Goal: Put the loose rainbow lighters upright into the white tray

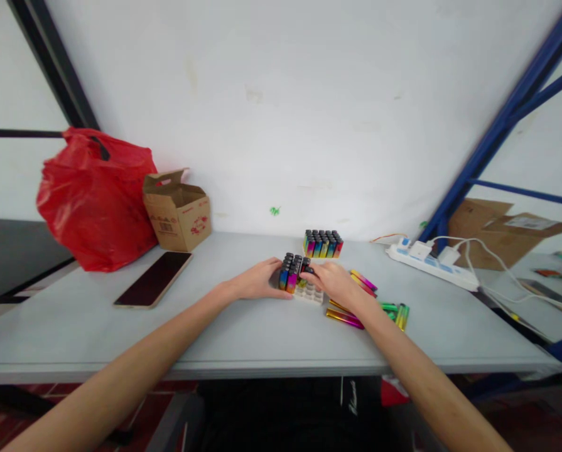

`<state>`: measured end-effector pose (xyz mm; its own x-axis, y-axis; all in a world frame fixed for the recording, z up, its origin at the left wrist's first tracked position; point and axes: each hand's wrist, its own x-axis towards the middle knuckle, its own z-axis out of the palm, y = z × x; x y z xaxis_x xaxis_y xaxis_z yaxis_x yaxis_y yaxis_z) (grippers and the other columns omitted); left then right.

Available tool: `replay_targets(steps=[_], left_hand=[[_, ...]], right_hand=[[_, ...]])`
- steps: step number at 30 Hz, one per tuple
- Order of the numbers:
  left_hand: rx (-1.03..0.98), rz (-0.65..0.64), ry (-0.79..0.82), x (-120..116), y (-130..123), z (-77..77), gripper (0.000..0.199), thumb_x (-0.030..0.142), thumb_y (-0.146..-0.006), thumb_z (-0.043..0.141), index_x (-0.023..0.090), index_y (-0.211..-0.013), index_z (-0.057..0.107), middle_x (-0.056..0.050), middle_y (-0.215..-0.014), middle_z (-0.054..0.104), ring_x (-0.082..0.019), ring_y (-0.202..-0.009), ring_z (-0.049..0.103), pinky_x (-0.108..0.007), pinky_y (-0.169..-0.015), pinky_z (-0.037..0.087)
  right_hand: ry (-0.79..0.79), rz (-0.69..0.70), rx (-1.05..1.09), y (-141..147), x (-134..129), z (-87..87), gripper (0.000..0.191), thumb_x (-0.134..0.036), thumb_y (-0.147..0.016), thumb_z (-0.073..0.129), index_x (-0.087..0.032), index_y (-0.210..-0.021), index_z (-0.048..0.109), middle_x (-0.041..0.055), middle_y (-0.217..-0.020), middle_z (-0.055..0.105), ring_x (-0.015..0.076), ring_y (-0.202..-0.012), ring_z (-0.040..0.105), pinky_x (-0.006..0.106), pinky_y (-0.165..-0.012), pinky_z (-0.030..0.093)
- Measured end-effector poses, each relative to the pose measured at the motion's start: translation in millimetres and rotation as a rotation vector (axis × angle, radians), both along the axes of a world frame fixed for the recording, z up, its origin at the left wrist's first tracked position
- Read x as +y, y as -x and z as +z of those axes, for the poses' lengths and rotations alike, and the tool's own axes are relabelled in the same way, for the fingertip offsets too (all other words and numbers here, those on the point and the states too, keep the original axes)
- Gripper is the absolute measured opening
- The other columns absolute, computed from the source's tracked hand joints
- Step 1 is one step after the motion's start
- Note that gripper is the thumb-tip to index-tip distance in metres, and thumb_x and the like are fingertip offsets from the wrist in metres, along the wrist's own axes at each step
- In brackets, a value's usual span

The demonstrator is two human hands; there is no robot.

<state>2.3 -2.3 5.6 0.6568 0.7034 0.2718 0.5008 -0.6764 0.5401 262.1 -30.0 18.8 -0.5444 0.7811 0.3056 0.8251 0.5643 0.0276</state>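
Observation:
A white tray (315, 296) with rows of sockets stands on the table before me, its left part filled with upright lighters (289, 273) in shiny blue, pink and orange with black tops. My left hand (260, 280) grips the tray's left end, thumb at the front and fingers behind. Above the sockets at the right, my right hand (331, 280) pinches a lighter (308, 272), of which mainly the black top shows. Loose lighters (345, 318) in pink and gold lie under and beside my right wrist, with green and yellow lighters (402, 316) further right.
Behind the tray stands a full block of lighters (323, 243). A phone (154, 279), an open cardboard box (179, 213) and a red plastic bag (97, 201) are at the left. A white power strip (431, 265) with plugs and cables lies at the back right.

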Motion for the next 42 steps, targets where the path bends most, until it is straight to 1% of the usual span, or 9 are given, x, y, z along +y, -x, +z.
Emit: replay_targets(steps=[5,9,13,17,24,29,34,39,42], left_hand=[[0.034,0.027,0.004,-1.3,-1.4,2.9,0.073,0.067,-0.075,0.087,0.019,-0.128,0.069,-0.014,-0.129,0.070,-0.038,-0.120,0.067,-0.047,-0.106,0.053],[0.039,0.031,0.016,-1.0,-1.2,2.5,0.076,0.067,-0.075,0.087,0.018,-0.130,0.068,-0.015,-0.131,0.070,-0.038,-0.120,0.068,-0.048,-0.105,0.054],[0.049,0.025,0.004,0.2,0.0,0.6,0.079,0.069,-0.076,0.087,0.019,-0.134,0.066,-0.015,-0.135,0.069,-0.038,-0.124,0.066,-0.046,-0.107,0.053],[0.070,0.040,0.006,1.1,0.1,0.0,0.083,0.069,-0.076,0.087,0.018,-0.137,0.065,-0.016,-0.138,0.067,-0.039,-0.126,0.065,-0.047,-0.108,0.052],[0.080,0.045,0.008,0.9,-0.4,0.8,0.080,0.071,-0.076,0.085,0.019,-0.134,0.066,-0.015,-0.137,0.068,-0.038,-0.125,0.066,-0.046,-0.105,0.054],[0.071,0.044,-0.001,1.2,0.1,0.6,0.080,0.073,-0.075,0.085,0.020,-0.133,0.067,-0.014,-0.135,0.069,-0.037,-0.123,0.067,-0.045,-0.105,0.054],[0.089,0.058,-0.005,1.5,-0.3,0.1,0.080,0.075,-0.074,0.083,0.020,-0.130,0.067,-0.014,-0.133,0.069,-0.038,-0.124,0.067,-0.045,-0.104,0.055],[0.094,0.052,0.000,1.0,-0.9,1.1,0.083,0.074,-0.076,0.083,0.019,-0.135,0.064,-0.015,-0.137,0.068,-0.038,-0.126,0.066,-0.045,-0.108,0.053],[0.085,0.042,0.002,0.6,-0.7,1.8,0.081,0.072,-0.076,0.084,0.018,-0.134,0.065,-0.016,-0.137,0.068,-0.038,-0.127,0.065,-0.045,-0.109,0.052]], right_hand=[[-0.042,-0.102,-0.032,5.9,-2.2,4.7,0.053,-0.057,-0.111,0.048,-0.016,-0.096,0.077,0.0143,-0.083,0.079,0.0257,-0.076,0.074,0.031,-0.067,0.039],[0.041,-0.045,0.120,-7.3,-5.1,12.3,0.056,-0.057,-0.113,0.043,-0.020,-0.082,0.072,0.0079,-0.076,0.076,0.0209,-0.069,0.069,0.030,-0.064,0.036],[0.050,-0.085,0.300,-49.5,-1.6,21.0,0.048,-0.048,-0.115,0.040,-0.020,-0.091,0.072,0.0060,-0.084,0.078,0.0205,-0.074,0.069,0.030,-0.069,0.041],[0.084,-0.208,0.275,-108.1,5.3,17.5,0.026,-0.033,-0.105,0.055,-0.017,-0.101,0.075,0.0116,-0.101,0.081,0.0255,-0.094,0.075,0.032,-0.083,0.049],[0.382,-0.368,0.270,-161.5,6.8,-10.1,0.036,-0.051,-0.098,0.062,-0.019,-0.095,0.078,0.0095,-0.092,0.083,0.0262,-0.085,0.077,0.032,-0.075,0.053],[0.196,-0.387,0.234,-158.2,12.2,-21.1,0.030,-0.046,-0.096,0.061,-0.020,-0.091,0.076,0.0102,-0.089,0.081,0.0258,-0.083,0.073,0.032,-0.073,0.049],[0.086,-0.378,0.522,-141.5,11.6,-1.4,0.042,-0.059,-0.097,0.059,-0.020,-0.103,0.075,0.0042,-0.070,0.073,0.0216,-0.061,0.064,0.033,-0.065,0.044],[0.216,-0.124,1.114,-101.0,14.2,32.2,0.053,-0.073,-0.080,0.078,-0.021,-0.079,0.071,0.0020,-0.071,0.066,0.0191,-0.071,0.060,0.032,-0.069,0.049],[0.383,0.016,1.379,-69.2,15.4,45.5,0.055,-0.076,-0.079,0.078,-0.022,-0.084,0.068,0.0023,-0.083,0.069,0.0181,-0.081,0.063,0.031,-0.075,0.054]])
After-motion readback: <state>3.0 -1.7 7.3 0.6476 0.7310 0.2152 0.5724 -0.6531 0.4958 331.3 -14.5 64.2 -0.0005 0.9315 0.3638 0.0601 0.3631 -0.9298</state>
